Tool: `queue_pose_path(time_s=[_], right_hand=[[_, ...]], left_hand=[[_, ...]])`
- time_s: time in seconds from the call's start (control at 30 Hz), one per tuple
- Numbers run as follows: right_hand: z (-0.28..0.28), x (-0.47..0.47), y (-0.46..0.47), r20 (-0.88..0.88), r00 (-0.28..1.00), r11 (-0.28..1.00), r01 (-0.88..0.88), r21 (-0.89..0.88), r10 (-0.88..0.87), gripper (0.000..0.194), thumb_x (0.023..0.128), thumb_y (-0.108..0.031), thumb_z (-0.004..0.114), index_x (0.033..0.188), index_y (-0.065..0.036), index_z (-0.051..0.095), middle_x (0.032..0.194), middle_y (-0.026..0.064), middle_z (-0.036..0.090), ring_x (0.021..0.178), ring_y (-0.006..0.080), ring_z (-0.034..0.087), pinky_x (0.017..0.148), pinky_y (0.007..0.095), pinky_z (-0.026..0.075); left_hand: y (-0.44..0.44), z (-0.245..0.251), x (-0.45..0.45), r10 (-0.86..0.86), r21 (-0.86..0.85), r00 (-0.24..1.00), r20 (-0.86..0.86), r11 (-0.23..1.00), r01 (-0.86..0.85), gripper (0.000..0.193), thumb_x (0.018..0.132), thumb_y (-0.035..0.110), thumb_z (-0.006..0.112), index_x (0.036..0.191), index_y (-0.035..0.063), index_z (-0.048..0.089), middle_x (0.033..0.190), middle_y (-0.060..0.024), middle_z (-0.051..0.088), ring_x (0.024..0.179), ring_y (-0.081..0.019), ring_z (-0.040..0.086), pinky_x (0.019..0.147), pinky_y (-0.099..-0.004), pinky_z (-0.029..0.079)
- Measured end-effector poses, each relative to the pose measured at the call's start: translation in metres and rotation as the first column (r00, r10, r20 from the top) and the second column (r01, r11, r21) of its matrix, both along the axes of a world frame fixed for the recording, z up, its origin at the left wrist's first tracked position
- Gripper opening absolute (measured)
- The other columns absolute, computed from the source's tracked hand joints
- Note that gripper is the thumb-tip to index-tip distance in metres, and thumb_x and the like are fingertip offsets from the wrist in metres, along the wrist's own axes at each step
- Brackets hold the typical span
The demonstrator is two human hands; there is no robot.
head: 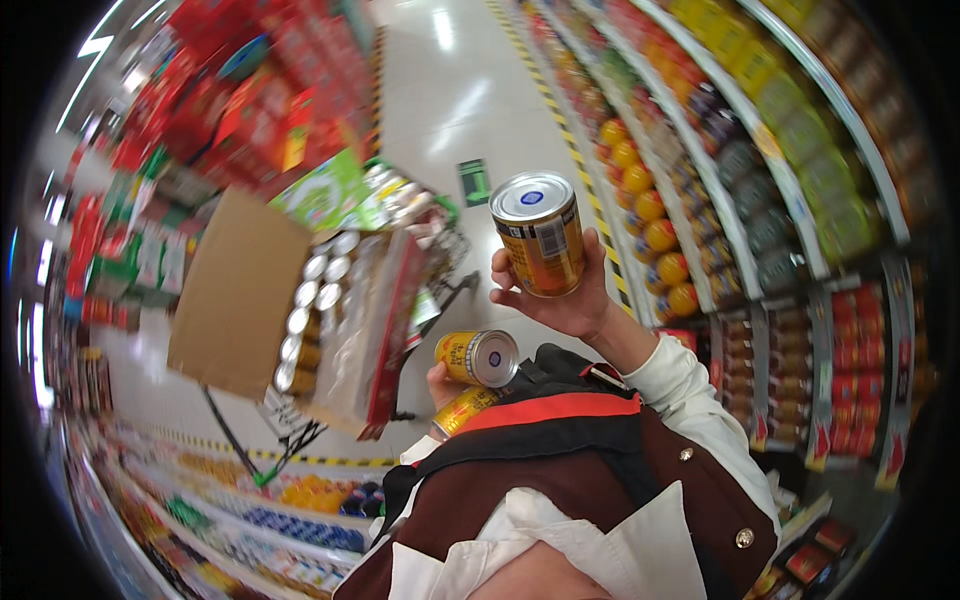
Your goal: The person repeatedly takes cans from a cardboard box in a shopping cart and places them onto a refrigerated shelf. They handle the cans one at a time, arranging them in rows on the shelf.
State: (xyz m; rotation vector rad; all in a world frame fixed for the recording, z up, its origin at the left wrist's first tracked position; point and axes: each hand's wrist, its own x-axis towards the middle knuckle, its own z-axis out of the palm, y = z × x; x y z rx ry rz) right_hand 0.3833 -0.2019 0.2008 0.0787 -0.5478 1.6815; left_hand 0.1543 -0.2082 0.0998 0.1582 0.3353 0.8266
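My right hand (574,300) is raised and wrapped around a gold metal can (541,251). That can is held with its silver end up, showing a blue mark and a printed code on its side. Lower and to the left, my left hand (444,386) grips a yellow can (457,356), tilted so its silver end faces right. A second yellow can (469,411) lies between my left hand and my apron; whether the fingers hold it too is hidden. Left of my hands, an opened cardboard box (232,292) contains several upright cans (304,319) on a shopping cart.
The cart's black frame (300,439) stands beside me, with a green bag (330,191) and other packs at its far end. Stocked shelves (675,150) line the right; red gift boxes (255,112) are stacked at left. Striped tape (551,97) edges the floor.
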Motion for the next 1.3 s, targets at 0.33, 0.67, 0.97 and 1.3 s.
queue_pose_path(time_s=[0.33,0.67,0.97,1.3], right_hand=[[0.051,0.114,-0.126,-0.111,0.781,0.788,0.598,-0.147,-0.614,0.089,0.079,-0.055,0.073,0.144,-0.005,0.038,0.146,0.0108,0.043,0.121,0.026,0.05,0.112,0.04,0.034],[0.066,0.207,-0.202,0.303,0.173,0.164,0.985,-0.054,-0.937,0.058,0.076,-0.02,0.077,0.128,-0.008,0.053,0.126,0.0071,0.058,0.122,0.022,0.051,0.107,0.0386,0.039],[0.202,0.239,-0.334,0.548,-0.628,-0.562,0.766,0.312,-0.552,0.038,0.085,-0.017,0.07,0.12,-0.006,0.058,0.115,0.0044,0.063,0.108,0.0184,0.061,0.095,0.0384,0.051],[0.39,0.37,-0.467,0.426,-0.709,-0.491,0.129,0.862,0.562,0.1,0.068,-0.026,0.088,0.141,-0.004,0.023,0.126,0.0188,0.051,0.116,0.0279,0.055,0.095,0.0395,0.05]], left_hand=[[-0.024,0.003,0.15,-0.492,0.04,0.867,0.081,0.871,0.49,0.059,0.084,0.046,0.06,0.127,0.0043,0.056,0.119,-0.0171,0.065,0.105,-0.0325,0.065,0.089,-0.0466,0.055],[0.026,-0.049,0.278,-0.783,0.077,0.579,-0.226,0.578,0.812,0.063,0.088,0.047,0.056,0.136,0.0074,0.048,0.128,-0.0155,0.059,0.113,-0.0338,0.06,0.094,-0.0539,0.05],[0.028,-0.051,0.368,-0.931,0.078,0.336,-0.143,0.328,0.942,0.058,0.08,0.049,0.066,0.123,0.0093,0.06,0.115,-0.0088,0.068,0.102,-0.0274,0.065,0.089,-0.0443,0.053],[0.009,-0.018,0.408,-0.947,0.103,0.282,-0.154,0.269,0.958,0.059,0.079,0.045,0.066,0.125,0.0091,0.057,0.118,-0.0114,0.066,0.106,-0.031,0.063,0.093,-0.0476,0.05]])
